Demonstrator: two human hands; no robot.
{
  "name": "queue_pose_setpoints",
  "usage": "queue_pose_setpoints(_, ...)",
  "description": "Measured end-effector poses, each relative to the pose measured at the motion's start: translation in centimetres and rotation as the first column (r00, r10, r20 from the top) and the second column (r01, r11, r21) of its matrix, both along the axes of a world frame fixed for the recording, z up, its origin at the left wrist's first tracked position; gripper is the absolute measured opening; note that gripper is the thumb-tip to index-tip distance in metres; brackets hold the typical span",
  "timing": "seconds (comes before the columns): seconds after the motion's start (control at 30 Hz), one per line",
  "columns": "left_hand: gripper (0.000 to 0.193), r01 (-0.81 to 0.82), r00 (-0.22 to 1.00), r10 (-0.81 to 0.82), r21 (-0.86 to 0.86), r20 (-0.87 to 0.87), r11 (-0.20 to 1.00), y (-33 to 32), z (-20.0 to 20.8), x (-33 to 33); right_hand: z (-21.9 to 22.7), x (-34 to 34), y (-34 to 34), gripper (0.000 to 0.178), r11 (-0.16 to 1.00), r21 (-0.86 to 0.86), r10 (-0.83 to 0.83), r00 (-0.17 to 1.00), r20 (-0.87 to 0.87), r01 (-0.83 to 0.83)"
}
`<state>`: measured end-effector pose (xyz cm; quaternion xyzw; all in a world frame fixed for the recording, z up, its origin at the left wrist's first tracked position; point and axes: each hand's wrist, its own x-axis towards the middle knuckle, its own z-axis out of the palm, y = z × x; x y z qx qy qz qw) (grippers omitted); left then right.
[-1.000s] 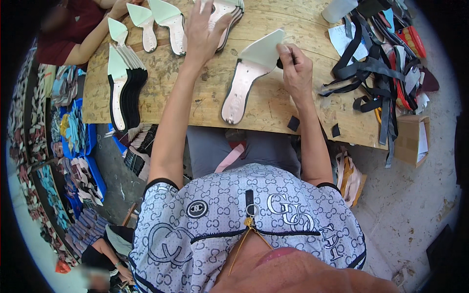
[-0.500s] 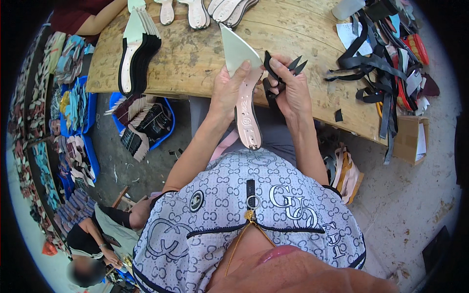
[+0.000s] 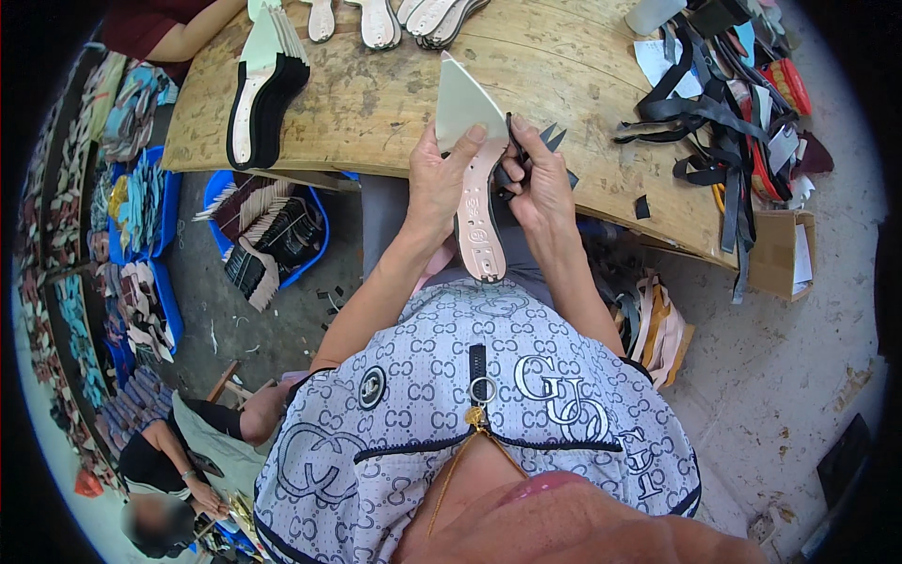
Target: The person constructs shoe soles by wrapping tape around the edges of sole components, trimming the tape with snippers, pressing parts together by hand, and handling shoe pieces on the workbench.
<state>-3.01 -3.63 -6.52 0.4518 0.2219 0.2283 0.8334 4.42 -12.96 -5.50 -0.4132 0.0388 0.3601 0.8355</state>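
An insole [image 3: 479, 218] is clasped by the left hand [image 3: 438, 184]; steadiness seems sought. Scissors [image 3: 552, 140] are gripped by the right hand [image 3: 545, 195].

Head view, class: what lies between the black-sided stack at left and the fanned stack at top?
Rounded pink pieces show there in two separate spots, cut off by the head view's top edge.

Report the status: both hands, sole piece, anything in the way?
Left hand gripping pale sole piece. Right hand holding black scissors beside it. Dark straps on table, apart from hands.
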Motion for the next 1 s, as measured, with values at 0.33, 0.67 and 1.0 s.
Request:
queue_pose_setpoints(0.33,0.027,0.022,0.999,-0.024,-0.043,-0.048,0.999,0.4,-0.5,0.3,-0.8,0.1,0.1,0.021,0.995,0.096,-0.017,0.990,-0.137,0.030)
queue_pose_setpoints(0.67,0.026,0.030,0.998,-0.046,0.391,0.033,0.920,1.7,0.9,1.8,-0.3,3.2,-0.3,0.015,0.903,-0.290,0.196,0.297,0.935,0.317)
queue_pose_setpoints(1.0,0.088,0.199,0.804,-0.452,0.890,-0.387,-0.409,3.7,8.7,3.4,1.3,5.5,-5.4,0.021,0.878,-0.396,0.459,0.706,0.540,-0.268)
